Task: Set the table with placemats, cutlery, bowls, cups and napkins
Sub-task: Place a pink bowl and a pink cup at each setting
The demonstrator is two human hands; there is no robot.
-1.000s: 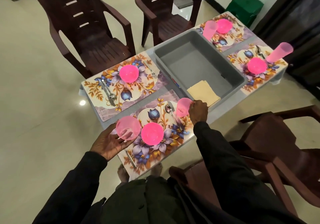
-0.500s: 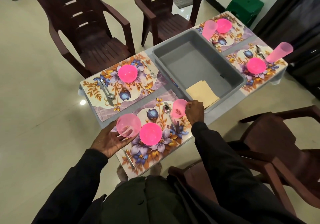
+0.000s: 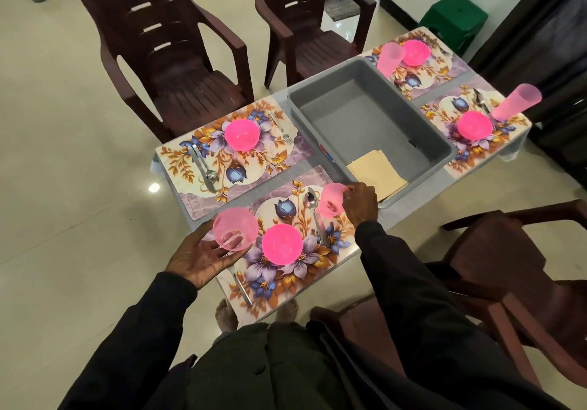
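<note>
Four floral placemats lie on the table, each with a bright pink bowl and cutlery. On the near placemat (image 3: 286, 270) sits a pink bowl (image 3: 281, 244) with a spoon (image 3: 313, 206) to its right. My left hand (image 3: 203, 254) holds a translucent pink cup (image 3: 235, 228) from below, at the mat's left edge. My right hand (image 3: 360, 203) grips a second pink cup (image 3: 332, 200) standing at the mat's upper right corner. Beige napkins (image 3: 376, 174) lie in the grey tub (image 3: 317, 108). The far-left placemat (image 3: 178, 159) has a bowl (image 3: 242, 134) but no cup.
Two dark brown chairs (image 3: 178, 70) stand across the table; another (image 3: 508, 270) is at my right. The two right-hand mats each carry a pink cup (image 3: 516, 101). A green stool (image 3: 454, 19) stands by the far wall.
My right hand with its cup has shifted slightly left on the near mat. My left hand still holds the other cup in about the same place.
</note>
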